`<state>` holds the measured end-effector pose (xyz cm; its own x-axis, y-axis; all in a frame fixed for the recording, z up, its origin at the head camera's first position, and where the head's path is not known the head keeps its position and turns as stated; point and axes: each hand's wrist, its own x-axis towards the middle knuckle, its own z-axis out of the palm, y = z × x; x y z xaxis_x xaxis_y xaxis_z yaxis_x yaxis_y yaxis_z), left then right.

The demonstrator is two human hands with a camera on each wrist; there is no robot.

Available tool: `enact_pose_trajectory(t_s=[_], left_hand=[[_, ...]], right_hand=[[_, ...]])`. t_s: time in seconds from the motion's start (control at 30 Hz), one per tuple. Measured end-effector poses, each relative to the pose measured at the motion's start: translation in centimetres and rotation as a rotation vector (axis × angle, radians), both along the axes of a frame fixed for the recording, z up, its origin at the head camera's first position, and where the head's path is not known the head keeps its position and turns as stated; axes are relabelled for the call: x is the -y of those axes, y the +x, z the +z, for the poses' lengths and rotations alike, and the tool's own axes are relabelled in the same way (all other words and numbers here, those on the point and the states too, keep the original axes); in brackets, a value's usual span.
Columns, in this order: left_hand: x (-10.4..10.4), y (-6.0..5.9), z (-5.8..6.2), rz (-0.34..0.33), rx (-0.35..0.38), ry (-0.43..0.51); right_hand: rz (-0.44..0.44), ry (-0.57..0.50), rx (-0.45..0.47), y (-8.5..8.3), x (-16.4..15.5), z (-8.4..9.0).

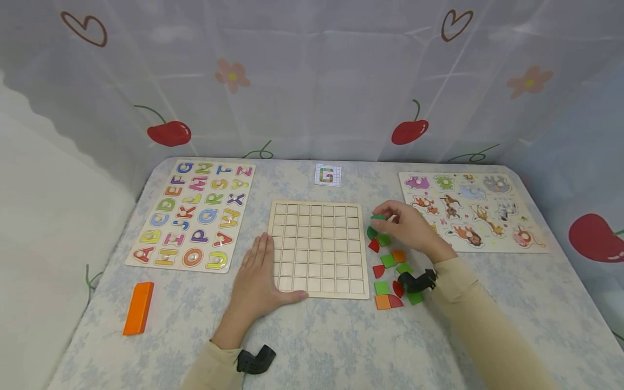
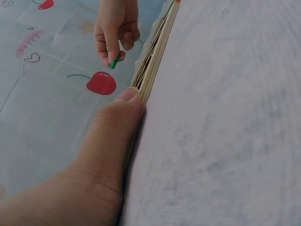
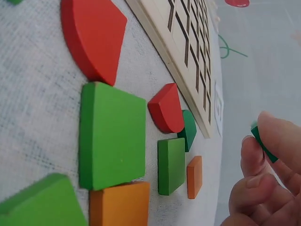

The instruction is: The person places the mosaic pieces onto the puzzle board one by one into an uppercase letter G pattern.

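Two hands: both over the table, one steadying, one picking.
Left hand (image 1: 260,276): lies flat with straight fingers along the nine o'clock edge of the wooden grid board (image 1: 319,248), thumb pressed against its near rim; it holds nothing.
Right hand (image 1: 407,227): lifted a little off the table at about three o'clock from the board, thumb and forefinger pinching a small green piece (image 1: 378,217); the other fingers curl loosely beneath.
Green piece: held clear of the cloth, just off the board's right edge and above the loose pile; from the right wrist view only its dark green edge shows between the fingertips (image 3: 275,141).
Loose pieces (image 1: 390,271): red, green and orange squares and quarter-rounds scattered on the cloth beside the board, from three to five o'clock.
Board: every cell I can see looks unfilled.
Pattern card (image 1: 327,175): lies at twelve o'clock beyond the board, showing a small coloured grid figure.
Step in hand: to my eye, a first piece picked up and not yet placed.
Next move calls for: swinging the piece toward nine o'clock over the board, turning it square to a cell, and lowering it flat while the left hand keeps the board from sliding.
Elsewhere: alphabet puzzle (image 1: 195,214) at ten o'clock, animal puzzle (image 1: 470,211) at two o'clock, orange block (image 1: 138,307) at eight o'clock.
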<state>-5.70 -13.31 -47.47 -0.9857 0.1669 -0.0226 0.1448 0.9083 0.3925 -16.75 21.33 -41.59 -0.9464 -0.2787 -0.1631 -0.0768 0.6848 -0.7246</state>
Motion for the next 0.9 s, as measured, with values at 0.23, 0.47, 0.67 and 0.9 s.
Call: enact_pose_trajectory(t_s=[0.23,0.47,0.67,0.9], left_hand=[[-0.1,0.0,0.0,0.005,-0.01,-0.008],[-0.1,-0.1,0.1,0.006,-0.01,-0.001],[-0.3,-0.4,0.1,-0.006,-0.005,0.007],[-0.3,-1.0,0.0,-0.009,0.019,0.012]], right_hand=[[-0.073,-0.045,0.028,-0.5,0.5,0.2],[-0.043,-0.042,-0.009,-1.0,1.7,0.2],[-0.011,-0.062,0.008,-1.2,2.2,-0.4],[-0.011,-0.083,0.005,-1.5,3.1,-0.9]])
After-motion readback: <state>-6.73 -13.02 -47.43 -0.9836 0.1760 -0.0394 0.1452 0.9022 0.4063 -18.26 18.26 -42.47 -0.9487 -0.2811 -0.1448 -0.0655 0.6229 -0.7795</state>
